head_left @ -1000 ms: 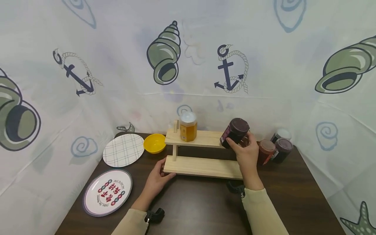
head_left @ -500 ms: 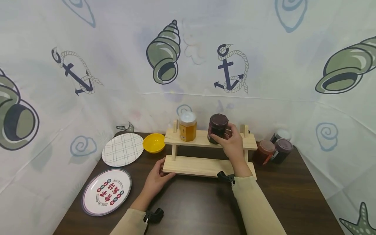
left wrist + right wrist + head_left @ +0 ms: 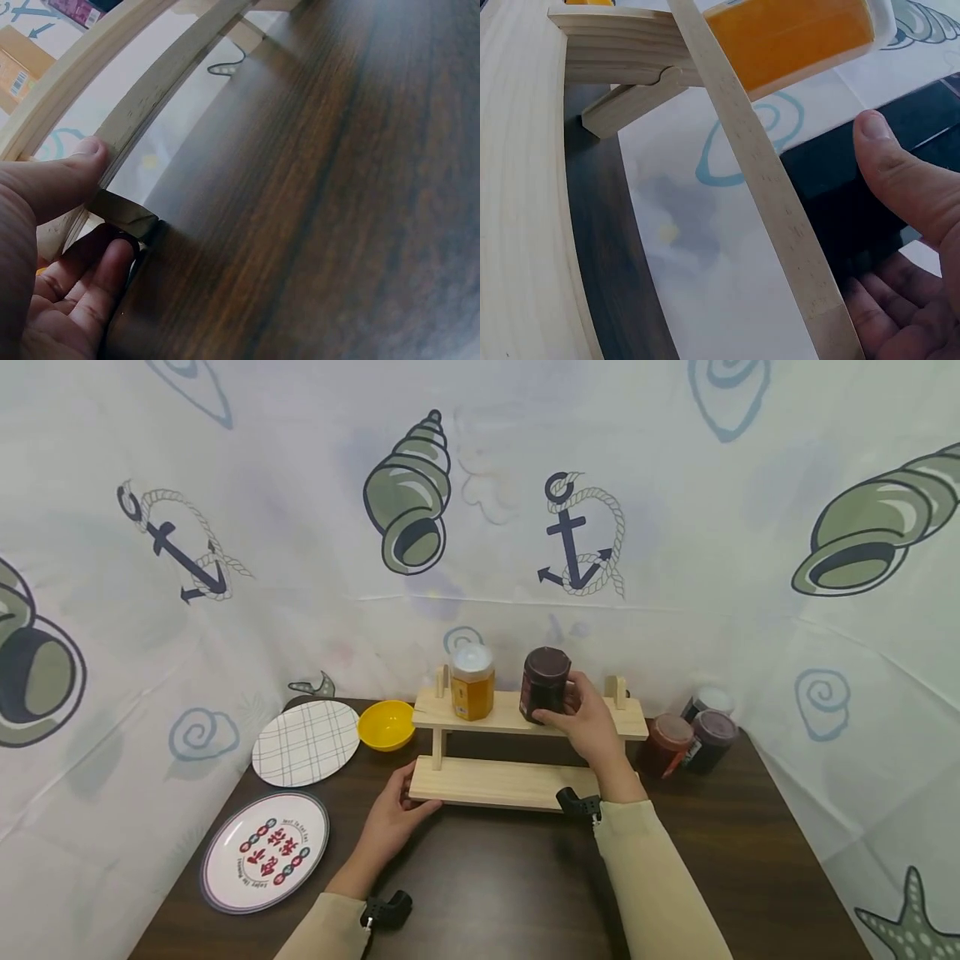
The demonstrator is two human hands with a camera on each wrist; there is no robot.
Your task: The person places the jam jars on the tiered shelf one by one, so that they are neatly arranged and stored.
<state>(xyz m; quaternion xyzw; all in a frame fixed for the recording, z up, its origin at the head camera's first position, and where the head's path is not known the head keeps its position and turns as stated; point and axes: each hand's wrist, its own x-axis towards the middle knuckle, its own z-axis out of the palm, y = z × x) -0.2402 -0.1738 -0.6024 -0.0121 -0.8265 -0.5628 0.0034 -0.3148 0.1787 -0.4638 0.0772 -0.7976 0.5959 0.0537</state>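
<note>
A two-tier wooden shelf (image 3: 502, 783) stands on the dark table. My left hand (image 3: 386, 822) grips the left end of its lower board; in the left wrist view the thumb lies on the wood and the fingers curl below it. With my right hand (image 3: 592, 727) I hold a dark purple jar (image 3: 545, 683) upright at the middle of the upper board. In the right wrist view the dark jar (image 3: 825, 202) appears at the upper board's edge, with thumb and fingers around it. A jar of amber honey (image 3: 472, 693) with a white lid stands to its left on the upper board.
Left of the shelf are a yellow bowl (image 3: 387, 725), a white checked plate (image 3: 306, 743) and a round plate with red lettering (image 3: 265, 852). Right of it stand a red-brown jar (image 3: 666, 745), a dark jar (image 3: 711, 742) and a white-lidded jar (image 3: 707, 701). A patterned cloth hangs behind.
My right hand has carried the dark purple jar left from the upper board's right part and brought it from tilted to upright. The left hand has stayed at the shelf's left end.
</note>
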